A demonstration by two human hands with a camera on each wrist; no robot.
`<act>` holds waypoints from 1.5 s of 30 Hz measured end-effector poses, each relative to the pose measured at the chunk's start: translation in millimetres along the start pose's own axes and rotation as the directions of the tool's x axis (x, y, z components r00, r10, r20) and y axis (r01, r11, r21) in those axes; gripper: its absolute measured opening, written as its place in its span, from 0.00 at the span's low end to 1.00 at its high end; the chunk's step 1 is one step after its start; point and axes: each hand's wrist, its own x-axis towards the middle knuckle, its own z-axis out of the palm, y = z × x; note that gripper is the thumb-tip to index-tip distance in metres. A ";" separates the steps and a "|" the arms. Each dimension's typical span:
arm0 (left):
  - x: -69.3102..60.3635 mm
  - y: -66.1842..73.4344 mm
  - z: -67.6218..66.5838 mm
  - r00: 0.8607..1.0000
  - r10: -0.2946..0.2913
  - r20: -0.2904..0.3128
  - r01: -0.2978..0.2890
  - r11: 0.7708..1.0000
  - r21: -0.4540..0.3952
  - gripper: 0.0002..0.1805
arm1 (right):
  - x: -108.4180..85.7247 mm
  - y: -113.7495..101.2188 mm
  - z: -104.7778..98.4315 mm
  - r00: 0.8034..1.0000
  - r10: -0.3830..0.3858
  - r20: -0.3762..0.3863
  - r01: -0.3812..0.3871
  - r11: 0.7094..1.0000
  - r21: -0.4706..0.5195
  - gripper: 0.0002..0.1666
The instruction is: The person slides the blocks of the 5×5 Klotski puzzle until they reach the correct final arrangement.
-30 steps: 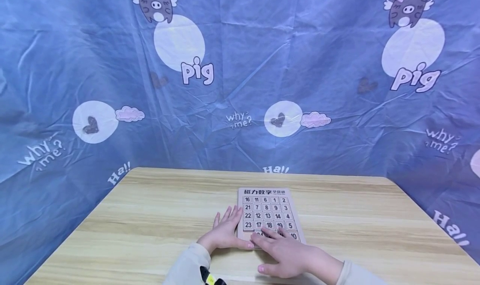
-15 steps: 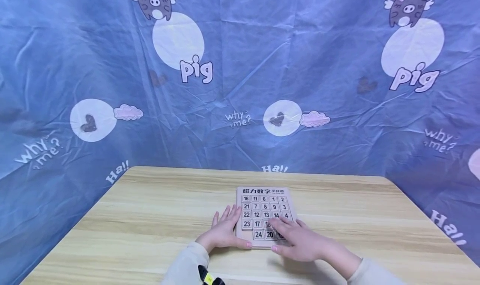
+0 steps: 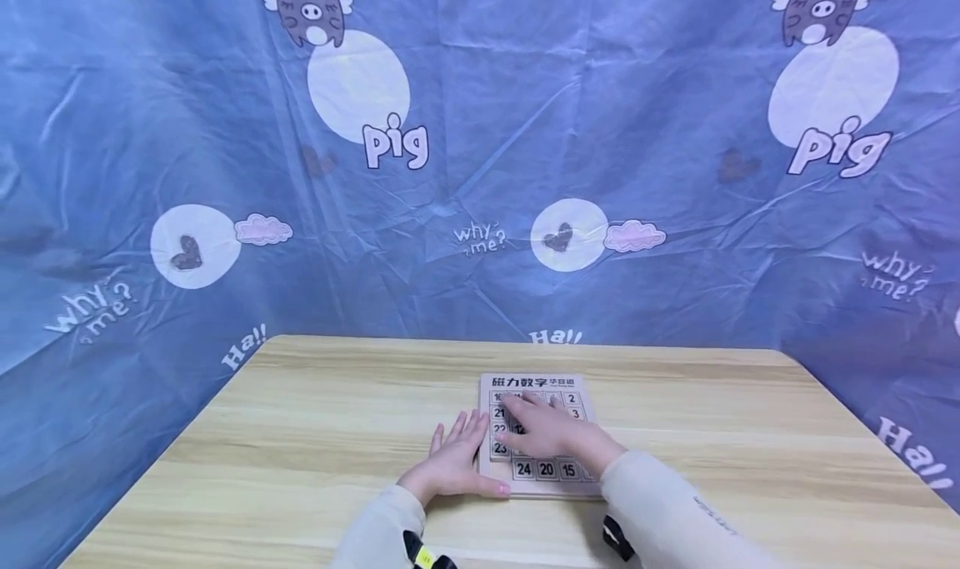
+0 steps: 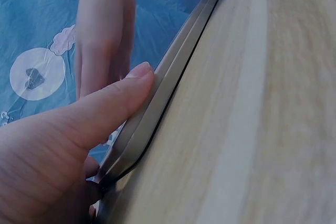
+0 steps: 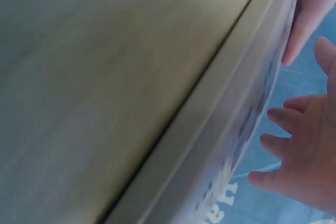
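Note:
A magnetic number sliding puzzle (image 3: 555, 491) lies flat, its title strip at the far end. Tiles 24 (image 3: 523, 469), 20 (image 3: 547, 469) and 15 (image 3: 569, 469) show in the nearest row, with a gap at that row's left corner. My left hand (image 3: 450, 469) braces the near left corner, fingers extended along the left side. Its thumb (image 4: 126, 93) presses the near edge in the left wrist view. Above the upper and middle tiles my right hand (image 3: 547, 431) stretches out and hides many numbers. In the right wrist view its fingers (image 5: 283, 121) are spread, holding nothing.
The puzzle rests on a wood-grain table (image 3: 337, 419). A blue printed curtain (image 3: 450, 136) hangs behind the table and along both sides. Dark straps show at both sleeves (image 3: 667, 502).
My right hand has gone from the puzzle's near right part up and leftward, over the upper rows. The near-row tiles are uncovered now. My left hand stays at the corner.

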 end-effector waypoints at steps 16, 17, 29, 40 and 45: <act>0.5 -2.7 1.8 1.000 0.011 -0.005 -0.011 1.000 0.009 0.60 | 4.9 -11.4 5.6 1.000 0.012 0.015 -0.011 0.995 -0.095 0.42; 0.7 -2.8 1.4 1.000 0.010 -0.005 -0.010 1.000 0.012 0.60 | 3.3 -12.3 5.2 1.000 0.006 0.015 -0.005 0.995 -0.099 0.42; 1.1 -3.6 2.2 1.000 0.005 -0.006 -0.005 1.000 0.009 0.61 | -21.8 -9.1 -0.5 0.997 -0.076 0.021 0.076 0.997 -0.026 0.44; 1.3 -3.9 1.9 1.000 0.000 -0.018 0.000 1.000 0.000 0.61 | -41.7 39.1 -10.3 0.993 0.094 -0.077 -0.096 0.995 -0.021 0.42; 1.7 -3.7 2.6 1.000 0.000 -0.014 0.000 1.000 -0.001 0.61 | -43.6 48.5 -11.1 0.987 0.129 -0.098 -0.130 0.992 -0.003 0.42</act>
